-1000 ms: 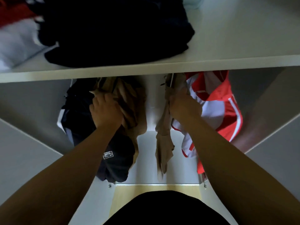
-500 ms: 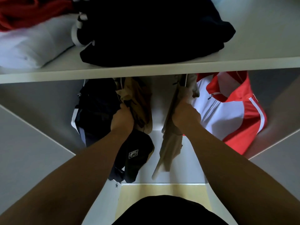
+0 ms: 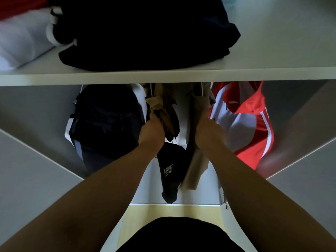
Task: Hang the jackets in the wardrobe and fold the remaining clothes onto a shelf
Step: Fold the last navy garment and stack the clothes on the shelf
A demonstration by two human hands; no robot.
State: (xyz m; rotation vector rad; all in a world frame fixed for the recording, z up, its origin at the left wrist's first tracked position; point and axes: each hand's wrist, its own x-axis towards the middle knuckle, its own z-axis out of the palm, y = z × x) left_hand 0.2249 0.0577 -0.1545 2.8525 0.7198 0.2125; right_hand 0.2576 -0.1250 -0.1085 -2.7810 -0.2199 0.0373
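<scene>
Left hand (image 3: 151,132) and right hand (image 3: 209,132) — two fists — clutch one tan jacket (image 3: 163,108) (three hang).

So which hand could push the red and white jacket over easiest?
Probably the right hand: it grips the hanging tan fabric jacket right beside the red and white zip jacket. The left hand holds tan fabric across the gap, next to the dark navy jacket.

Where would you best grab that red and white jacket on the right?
Take the red and white jacket probably by its red shoulder, high up under the shelf, reaching in from the open front: it hangs limp from the top, with the wardrobe wall on its right.
</scene>
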